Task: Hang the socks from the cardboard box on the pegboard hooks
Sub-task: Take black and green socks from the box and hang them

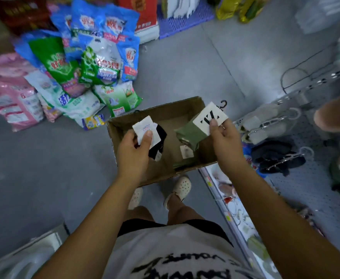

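The task is judged to be partly done. Pale socks point(265, 123) and dark socks point(273, 158) are already hung on the wire hooks point(285, 159) of the pegboard point(306, 184) at the right.

Two more pairs are held above the cardboard box point(165, 111). The black socks point(159, 137) are pinched by the left hand point(133, 150) at their white paper label point(145, 128), over the box's left edge. The green socks point(191, 133) are gripped by the right hand point(225, 135) at their white card point(208, 115), over the box's right edge near the far right corner. Neither pair is yet at the pegboard.

At least one further green pair point(183, 165) is seen on the box floor toward the near right corner, so the two held pairs and the rest of the box are judged to be left.

The box is made of brown board, open-topped and somewhat creased. The socks are soft, knitted and folded flat. The card is stiff and square-cornered, printed with bold black marks, and a small black plastic hook point(223, 104) stands up from its top. The pegboard is a pale perforated panel, and its hooks are thin and shiny. Glossy plastic bags point(88, 63) are piled on the grey floor beyond the box's far left corner.
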The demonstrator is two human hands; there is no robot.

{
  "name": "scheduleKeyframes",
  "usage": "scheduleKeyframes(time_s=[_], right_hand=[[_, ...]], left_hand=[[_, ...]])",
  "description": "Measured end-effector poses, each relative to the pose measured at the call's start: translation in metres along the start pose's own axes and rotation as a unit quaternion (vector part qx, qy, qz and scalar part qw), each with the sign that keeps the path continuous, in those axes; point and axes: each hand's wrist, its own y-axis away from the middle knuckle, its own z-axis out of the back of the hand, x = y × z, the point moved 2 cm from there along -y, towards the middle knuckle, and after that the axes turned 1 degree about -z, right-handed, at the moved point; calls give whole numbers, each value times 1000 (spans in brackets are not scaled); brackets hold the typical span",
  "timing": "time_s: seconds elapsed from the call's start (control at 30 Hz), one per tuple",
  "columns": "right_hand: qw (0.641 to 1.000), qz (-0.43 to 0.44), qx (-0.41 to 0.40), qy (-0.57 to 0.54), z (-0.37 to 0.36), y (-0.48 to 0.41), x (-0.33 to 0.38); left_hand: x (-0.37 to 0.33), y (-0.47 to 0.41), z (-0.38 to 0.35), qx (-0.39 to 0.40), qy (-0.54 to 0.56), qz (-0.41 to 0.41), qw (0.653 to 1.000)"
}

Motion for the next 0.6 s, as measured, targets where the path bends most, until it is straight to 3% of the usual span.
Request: scheduleKeyframes(time_s=[0.17, 0.4, 0.6], right_hand=[[988, 43, -35, -146, 28, 75, 42], [964, 100, -172, -176, 70, 168, 57], [927, 146, -271, -212, 131, 235, 54]], left_hand=[[-63, 13, 10, 123, -7, -74, 990], [-144, 70, 2, 263, -3, -187, 946], [-186, 147, -38, 404, 7, -215, 889]])
